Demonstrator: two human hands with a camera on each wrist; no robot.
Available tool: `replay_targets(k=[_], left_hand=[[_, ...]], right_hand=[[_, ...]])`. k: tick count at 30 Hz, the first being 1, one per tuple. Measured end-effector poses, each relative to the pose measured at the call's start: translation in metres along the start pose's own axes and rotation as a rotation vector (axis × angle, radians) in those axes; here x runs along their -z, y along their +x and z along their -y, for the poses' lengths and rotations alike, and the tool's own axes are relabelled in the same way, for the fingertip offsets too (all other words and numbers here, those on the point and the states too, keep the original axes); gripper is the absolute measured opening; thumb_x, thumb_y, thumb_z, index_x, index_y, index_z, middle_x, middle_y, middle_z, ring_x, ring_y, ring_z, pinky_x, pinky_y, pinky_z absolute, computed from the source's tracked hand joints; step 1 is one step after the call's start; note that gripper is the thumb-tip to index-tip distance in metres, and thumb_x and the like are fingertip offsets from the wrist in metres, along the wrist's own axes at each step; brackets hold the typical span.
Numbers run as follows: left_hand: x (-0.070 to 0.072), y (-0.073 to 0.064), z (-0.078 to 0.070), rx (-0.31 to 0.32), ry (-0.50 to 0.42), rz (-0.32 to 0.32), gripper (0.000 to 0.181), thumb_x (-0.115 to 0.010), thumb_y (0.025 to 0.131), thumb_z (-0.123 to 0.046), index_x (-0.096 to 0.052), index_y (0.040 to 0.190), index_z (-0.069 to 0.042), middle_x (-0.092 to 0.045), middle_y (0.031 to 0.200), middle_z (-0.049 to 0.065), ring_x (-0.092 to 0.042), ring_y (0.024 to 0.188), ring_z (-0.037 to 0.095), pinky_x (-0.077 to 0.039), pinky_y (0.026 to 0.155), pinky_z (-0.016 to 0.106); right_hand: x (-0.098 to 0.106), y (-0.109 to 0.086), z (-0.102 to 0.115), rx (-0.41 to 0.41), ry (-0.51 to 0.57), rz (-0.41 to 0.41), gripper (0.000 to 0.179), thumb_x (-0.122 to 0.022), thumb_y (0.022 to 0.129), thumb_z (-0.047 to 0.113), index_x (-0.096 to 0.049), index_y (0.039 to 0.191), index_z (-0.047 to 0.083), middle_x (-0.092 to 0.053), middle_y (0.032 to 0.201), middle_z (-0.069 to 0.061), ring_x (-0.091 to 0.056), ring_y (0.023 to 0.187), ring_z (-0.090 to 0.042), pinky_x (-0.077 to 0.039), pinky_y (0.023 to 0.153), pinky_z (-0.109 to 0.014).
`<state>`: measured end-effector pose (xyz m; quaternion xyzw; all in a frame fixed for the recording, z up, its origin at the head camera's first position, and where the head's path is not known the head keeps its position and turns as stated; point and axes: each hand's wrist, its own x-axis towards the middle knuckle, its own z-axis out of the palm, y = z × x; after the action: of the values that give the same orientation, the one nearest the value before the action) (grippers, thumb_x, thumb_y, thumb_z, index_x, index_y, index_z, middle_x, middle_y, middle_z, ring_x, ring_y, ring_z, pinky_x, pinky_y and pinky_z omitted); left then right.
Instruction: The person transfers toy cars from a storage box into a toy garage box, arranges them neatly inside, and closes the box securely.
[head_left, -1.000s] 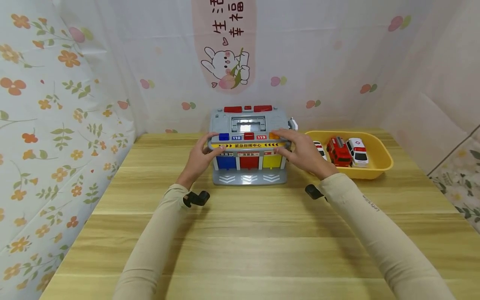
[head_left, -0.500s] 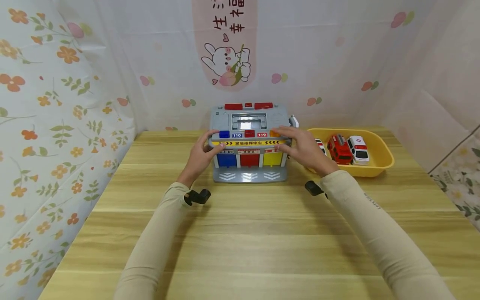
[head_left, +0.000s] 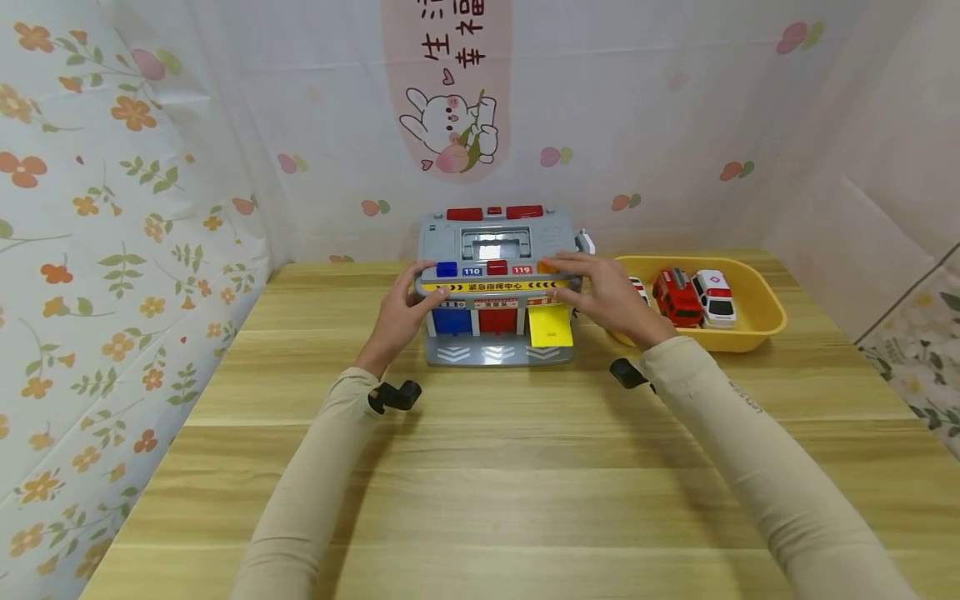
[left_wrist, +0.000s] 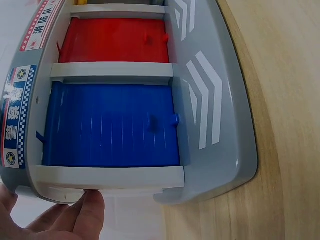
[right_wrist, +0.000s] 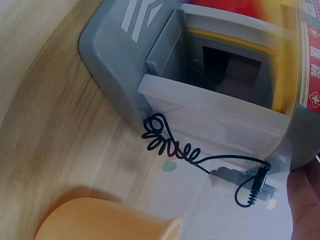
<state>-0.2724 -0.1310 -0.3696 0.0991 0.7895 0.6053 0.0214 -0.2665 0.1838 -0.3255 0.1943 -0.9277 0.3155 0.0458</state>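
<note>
A grey toy garage [head_left: 438,242] stands on the table, its front facing me. My left hand [head_left: 397,321] grips its upper left corner, thumb on the yellow front strip, fingers over the roof edge by the blue button [head_left: 447,269]. On the opposite corner, my right hand [head_left: 611,296] has its thumb at the front and fingertips on the orange button [head_left: 546,267]. The yellow door [head_left: 551,327] is swung outward and up, and a dark opening shows behind it in the right wrist view. The blue door [left_wrist: 110,125] and red door [left_wrist: 115,40] are closed.
To the right sits a yellow bin [head_left: 772,321] holding a red fire truck [head_left: 678,300], a white ambulance [head_left: 716,300] and another white vehicle [head_left: 639,289] partly hidden by my hand. A coiled black cord [right_wrist: 170,147] hangs along the garage's right side. Behind is a patterned cloth [head_left: 315,100].
The yellow door was closed in both earlier frames and is now swung open. Both hands have kept their places on the garage.
</note>
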Motion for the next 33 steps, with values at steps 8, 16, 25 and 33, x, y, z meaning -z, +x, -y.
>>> replay_targets(k=[8,16,25,33], left_hand=[[-0.0007,0.0012,0.0002,-0.012,0.023,-0.014,0.052,-0.061,0.099,-0.036,-0.042,0.147,-0.028,-0.035,0.155,0.007,-0.057,0.126,0.033,-0.043,0.112,0.053],[-0.0015,0.0019,-0.0013,0.005,0.081,-0.056,0.046,-0.058,0.1,-0.037,-0.046,0.143,-0.028,-0.039,0.153,0.007,-0.058,0.125,0.035,-0.044,0.111,0.054],[0.0002,0.0024,-0.006,0.001,0.083,-0.081,0.042,-0.059,0.1,-0.035,-0.051,0.14,-0.023,-0.046,0.148,0.01,-0.063,0.122,0.035,-0.048,0.107,0.053],[0.0011,0.0038,-0.0022,-0.023,0.099,-0.098,0.041,-0.059,0.1,-0.034,-0.052,0.139,-0.022,-0.046,0.148,0.009,-0.065,0.117,0.036,-0.05,0.104,0.052]], right_hand=[[-0.0001,-0.0017,-0.0012,-0.009,0.02,-0.001,0.051,-0.071,0.094,0.022,-0.057,0.143,0.018,-0.049,0.154,-0.014,-0.042,0.144,-0.041,-0.037,0.114,-0.059],[-0.0012,-0.0012,-0.0005,-0.017,0.007,0.0,0.051,-0.071,0.094,0.022,-0.057,0.143,0.018,-0.05,0.154,-0.012,-0.041,0.145,-0.039,-0.038,0.115,-0.056],[0.0011,-0.0017,0.0004,0.013,-0.021,0.007,0.054,-0.072,0.093,0.021,-0.055,0.145,0.017,-0.051,0.153,-0.011,-0.046,0.141,-0.037,-0.041,0.114,-0.054],[0.0042,-0.0008,0.0041,0.038,-0.044,0.027,0.057,-0.073,0.092,0.021,-0.054,0.145,0.016,-0.055,0.148,-0.012,-0.055,0.13,-0.034,-0.045,0.11,-0.053]])
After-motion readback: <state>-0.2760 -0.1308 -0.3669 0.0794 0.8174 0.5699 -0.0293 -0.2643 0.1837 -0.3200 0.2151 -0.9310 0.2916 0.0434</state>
